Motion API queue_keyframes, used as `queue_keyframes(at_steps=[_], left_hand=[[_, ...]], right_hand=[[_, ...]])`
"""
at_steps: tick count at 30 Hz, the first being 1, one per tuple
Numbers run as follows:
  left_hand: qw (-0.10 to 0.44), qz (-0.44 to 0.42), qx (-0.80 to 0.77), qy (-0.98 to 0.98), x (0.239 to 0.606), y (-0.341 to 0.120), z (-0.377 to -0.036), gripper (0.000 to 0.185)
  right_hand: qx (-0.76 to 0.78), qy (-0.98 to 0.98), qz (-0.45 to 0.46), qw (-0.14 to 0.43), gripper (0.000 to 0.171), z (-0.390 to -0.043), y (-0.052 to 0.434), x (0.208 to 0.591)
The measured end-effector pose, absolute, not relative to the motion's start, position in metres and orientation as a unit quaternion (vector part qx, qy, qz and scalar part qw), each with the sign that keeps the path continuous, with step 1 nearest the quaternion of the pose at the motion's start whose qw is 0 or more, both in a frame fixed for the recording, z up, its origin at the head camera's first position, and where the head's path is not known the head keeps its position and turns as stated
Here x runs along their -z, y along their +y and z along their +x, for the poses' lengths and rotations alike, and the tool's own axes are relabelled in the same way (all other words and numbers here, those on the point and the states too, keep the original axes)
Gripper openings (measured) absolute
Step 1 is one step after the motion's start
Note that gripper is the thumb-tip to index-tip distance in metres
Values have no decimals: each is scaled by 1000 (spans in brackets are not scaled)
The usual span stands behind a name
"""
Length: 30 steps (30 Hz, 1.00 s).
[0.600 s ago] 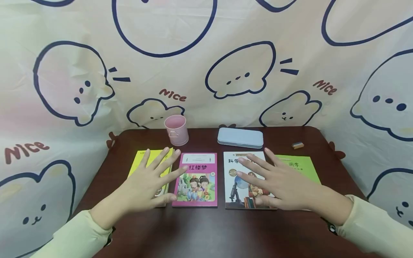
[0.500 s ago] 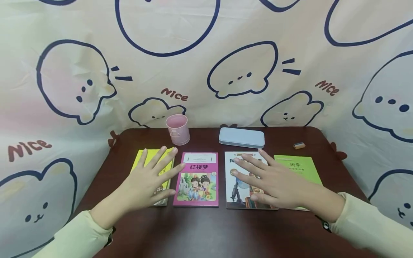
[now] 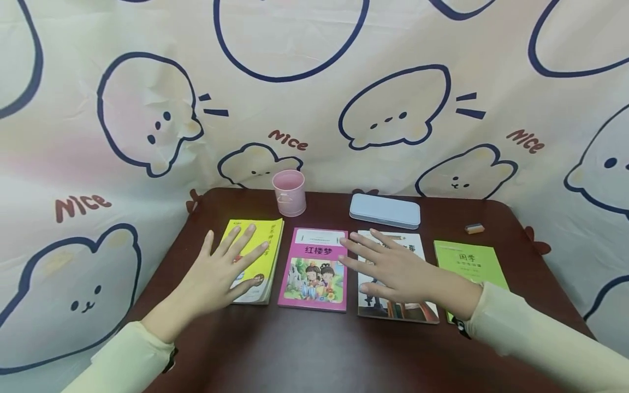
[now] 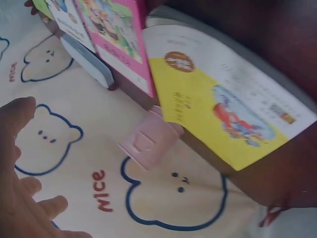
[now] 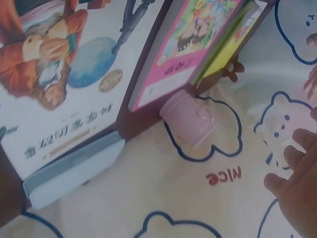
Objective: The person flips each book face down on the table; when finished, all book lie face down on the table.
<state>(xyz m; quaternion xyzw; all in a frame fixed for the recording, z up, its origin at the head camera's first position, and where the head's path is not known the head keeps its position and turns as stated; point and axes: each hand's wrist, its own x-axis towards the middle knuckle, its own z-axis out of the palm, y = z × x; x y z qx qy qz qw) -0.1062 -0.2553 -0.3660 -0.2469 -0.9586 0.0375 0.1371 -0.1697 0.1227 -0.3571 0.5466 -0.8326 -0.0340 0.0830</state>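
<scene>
My left hand [image 3: 216, 275] is spread flat, fingers straight and apart, over the left part of the yellow book [image 3: 256, 256], which lies toward the left edge of the dark wooden table [image 3: 304, 349]; whether the palm presses the cover or hovers just above it I cannot tell. My right hand [image 3: 395, 270] is likewise open, fingers fanned and pointing toward the left, over the white science book [image 3: 417, 308], its fingertips reaching toward the gap beside the pink book [image 3: 314, 270]. Neither hand grips anything. The four books lie in a row across the middle of the table: yellow, pink, white, then a green book [image 3: 474, 262] nearest the right edge, each just beside the next without overlapping. Along the back edge a pink cup [image 3: 289, 192] stands upright behind the yellow and pink books, and a pale blue pencil case [image 3: 385, 210] lies flat behind the white book. A small eraser [image 3: 474, 228] sits toward the back right corner. A cartoon-printed cloth [image 3: 314, 82] hangs behind the table. From the left wrist, the yellow book [image 4: 233, 109] and the cup [image 4: 148, 144] show clearly.
</scene>
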Motion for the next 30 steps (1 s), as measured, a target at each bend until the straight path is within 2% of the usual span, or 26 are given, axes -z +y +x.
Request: queue_keyframes(at_steps=[9, 19, 30], left_hand=[[117, -171, -29, -978, 392, -287, -93, 76], [111, -120, -37, -986, 403, -311, -98, 77], [64, -56, -47, -995, 420, -329, -85, 61]], right_hand=[[23, -824, 562, 60, 60, -195, 78, 367], [14, -842, 537, 57, 58, -220, 42, 377], [2, -855, 518, 36, 61, -234, 10, 406]])
